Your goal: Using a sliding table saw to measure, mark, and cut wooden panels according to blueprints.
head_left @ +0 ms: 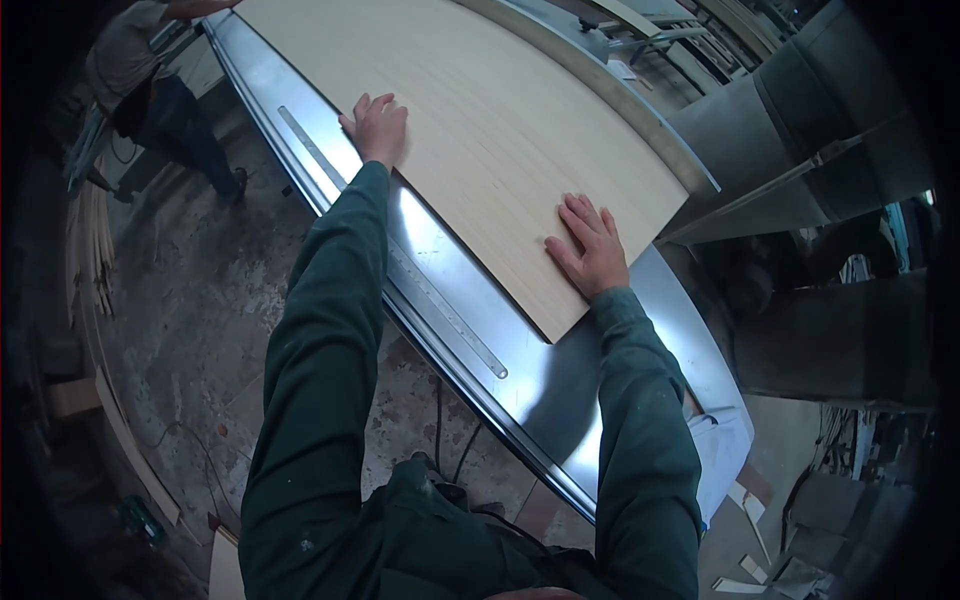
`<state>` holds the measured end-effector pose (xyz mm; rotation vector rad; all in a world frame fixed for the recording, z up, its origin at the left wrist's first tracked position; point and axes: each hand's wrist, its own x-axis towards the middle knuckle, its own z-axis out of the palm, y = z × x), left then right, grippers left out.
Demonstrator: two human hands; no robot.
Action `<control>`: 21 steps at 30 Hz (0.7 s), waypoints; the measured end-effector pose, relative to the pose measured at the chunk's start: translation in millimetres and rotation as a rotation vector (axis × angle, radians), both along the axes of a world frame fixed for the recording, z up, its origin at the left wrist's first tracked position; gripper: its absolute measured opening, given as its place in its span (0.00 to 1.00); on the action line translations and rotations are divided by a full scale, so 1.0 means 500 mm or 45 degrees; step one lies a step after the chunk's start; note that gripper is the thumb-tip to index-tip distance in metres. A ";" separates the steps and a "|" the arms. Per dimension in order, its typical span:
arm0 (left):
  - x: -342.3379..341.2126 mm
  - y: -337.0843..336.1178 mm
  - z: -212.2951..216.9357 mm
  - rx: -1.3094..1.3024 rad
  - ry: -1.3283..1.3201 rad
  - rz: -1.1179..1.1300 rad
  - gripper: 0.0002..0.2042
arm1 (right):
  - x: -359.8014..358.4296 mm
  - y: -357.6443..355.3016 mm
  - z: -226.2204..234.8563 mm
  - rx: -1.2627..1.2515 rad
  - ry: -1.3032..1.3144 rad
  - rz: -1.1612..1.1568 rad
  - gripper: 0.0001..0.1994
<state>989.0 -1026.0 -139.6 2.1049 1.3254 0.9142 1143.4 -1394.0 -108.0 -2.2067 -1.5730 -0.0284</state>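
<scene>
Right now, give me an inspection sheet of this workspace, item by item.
Surface: shiny metal machine table with a long metal ruler strip set into it.
Job's things: one large pale wood-grain panel lying flat on the table.
Clutter: wood offcuts and strips on the floor to the left; scraps at lower right.
Hands: left hand lies at the panel's left edge; right hand lies flat near its close corner, fingers spread. Neither grips anything.
Cables: dark cables on the floor under the table edge.
Surroundings: dusty concrete floor; another person stands at upper left; large grey duct at right.
</scene>
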 end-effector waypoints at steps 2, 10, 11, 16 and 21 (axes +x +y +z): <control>0.005 0.012 0.014 0.055 0.239 0.151 0.24 | -0.001 0.036 0.004 0.022 0.022 0.016 0.28; 0.024 -0.384 0.001 0.397 0.653 -0.431 0.33 | 0.020 0.075 -0.011 0.076 0.070 0.034 0.26; 0.021 -0.436 0.004 0.427 0.590 -0.505 0.34 | 0.022 0.090 -0.009 0.090 0.073 0.043 0.26; 0.024 -0.597 0.039 0.380 0.521 -0.634 0.40 | 0.022 0.120 -0.002 0.201 0.255 0.011 0.23; 0.025 -0.584 0.049 0.459 0.740 -0.448 0.40 | 0.001 0.152 0.003 0.290 0.315 0.060 0.22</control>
